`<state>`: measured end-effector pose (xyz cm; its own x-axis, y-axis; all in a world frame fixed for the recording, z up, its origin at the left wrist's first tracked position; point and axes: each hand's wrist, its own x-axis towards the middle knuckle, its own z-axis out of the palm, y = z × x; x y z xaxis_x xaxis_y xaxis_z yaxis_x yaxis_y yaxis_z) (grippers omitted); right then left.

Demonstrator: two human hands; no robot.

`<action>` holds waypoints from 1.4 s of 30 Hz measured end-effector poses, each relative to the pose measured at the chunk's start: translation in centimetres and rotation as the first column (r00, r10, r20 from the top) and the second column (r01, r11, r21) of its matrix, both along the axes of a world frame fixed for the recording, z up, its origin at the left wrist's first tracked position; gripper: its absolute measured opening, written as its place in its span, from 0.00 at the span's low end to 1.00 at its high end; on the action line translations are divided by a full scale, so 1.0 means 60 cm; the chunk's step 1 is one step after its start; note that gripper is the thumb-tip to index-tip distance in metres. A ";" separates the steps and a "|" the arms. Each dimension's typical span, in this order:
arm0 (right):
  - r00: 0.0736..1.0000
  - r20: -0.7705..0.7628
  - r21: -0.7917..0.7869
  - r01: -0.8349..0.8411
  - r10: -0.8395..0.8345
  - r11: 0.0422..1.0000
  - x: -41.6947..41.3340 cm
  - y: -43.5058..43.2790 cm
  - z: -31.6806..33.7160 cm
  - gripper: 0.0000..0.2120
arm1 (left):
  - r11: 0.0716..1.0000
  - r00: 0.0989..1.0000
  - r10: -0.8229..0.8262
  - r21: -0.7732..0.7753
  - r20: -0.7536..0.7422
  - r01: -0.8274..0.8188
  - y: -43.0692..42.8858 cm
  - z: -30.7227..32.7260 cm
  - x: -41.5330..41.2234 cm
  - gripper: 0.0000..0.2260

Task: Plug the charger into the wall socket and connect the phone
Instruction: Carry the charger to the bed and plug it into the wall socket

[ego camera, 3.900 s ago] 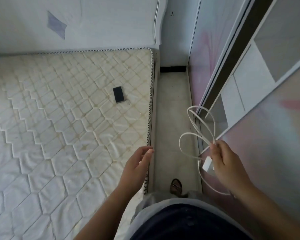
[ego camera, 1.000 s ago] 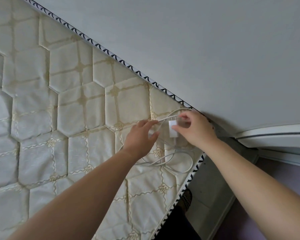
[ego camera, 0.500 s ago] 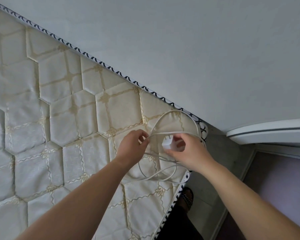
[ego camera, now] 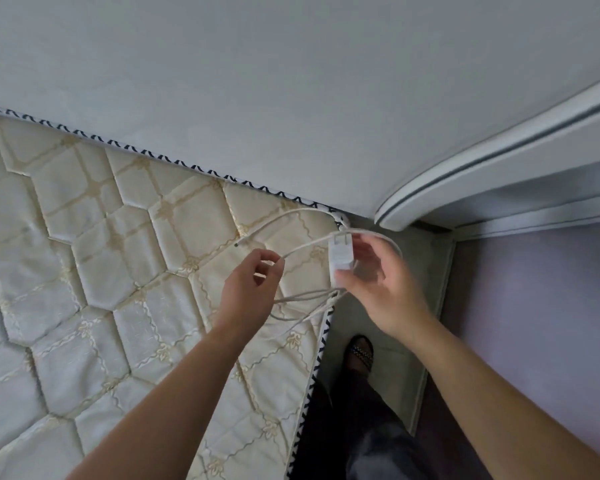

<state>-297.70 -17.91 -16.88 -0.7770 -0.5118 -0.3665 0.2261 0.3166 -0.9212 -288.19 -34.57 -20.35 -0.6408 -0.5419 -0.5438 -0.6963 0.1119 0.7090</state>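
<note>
The right hand [ego camera: 381,289] pinches the white charger [ego camera: 341,260] by its lower end between thumb and fingers, prongs pointing up, above the mattress [ego camera: 84,271] corner nearest the headboard [ego camera: 291,98]. The left hand [ego camera: 253,289] is curled, thumb and forefinger nipping the white cable [ego camera: 305,245] just left of the charger. From that pinch one strand arcs up over the charger; the cable's free plug end [ego camera: 238,243] hangs over the mattress, up and left of the left hand. More loops droop below both hands, across the mattress side edge. A sandalled foot [ego camera: 361,351] stands on the floor [ego camera: 395,358] strip beside the bed. Neither phone nor socket shows here.
</note>
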 end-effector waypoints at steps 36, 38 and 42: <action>0.772 0.076 0.061 0.628 -0.631 0.776 -0.228 0.278 0.098 0.13 | 0.993 0.992 -0.067 -0.103 -0.104 0.056 0.268 0.146 -0.209 0.07; 0.859 0.031 0.087 0.508 -0.512 0.857 -0.249 0.271 0.090 0.12 | 0.991 0.989 -0.106 -0.092 -0.106 0.097 0.284 0.151 -0.222 0.07; 0.891 0.016 0.124 0.448 -0.453 0.886 -0.282 0.255 0.072 0.12 | 0.995 0.987 -0.096 -0.037 -0.130 0.091 0.308 0.149 -0.243 0.07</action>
